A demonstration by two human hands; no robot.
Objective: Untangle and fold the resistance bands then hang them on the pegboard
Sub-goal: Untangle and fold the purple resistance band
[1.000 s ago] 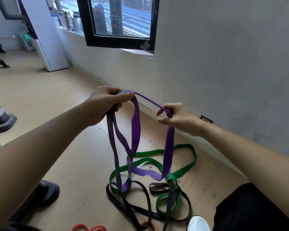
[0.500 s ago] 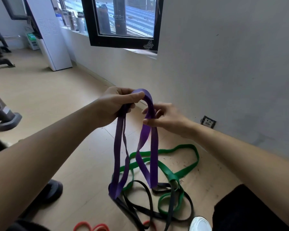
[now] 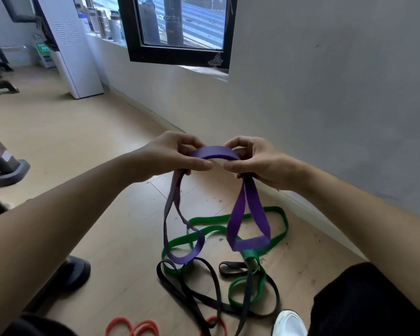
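Head view, looking down: gripping one purple band [image 3: 215, 152], left hand [image 3: 170, 158] and right hand [image 3: 255, 163] each clamped on it, close together, a short span arched left-to-right between them, one long loop hanging below each fist toward the floor [image 3: 83, 154]. Judged next: bringing the two hanging loops together sideways to fold, either hand equally near. Counted on the floor below: one green band [image 3: 274, 210], black bands [image 3: 194, 294] tangled through it, number unclear, and red loops [image 3: 131, 327] cut by the bottom edge; no pegboard in view.
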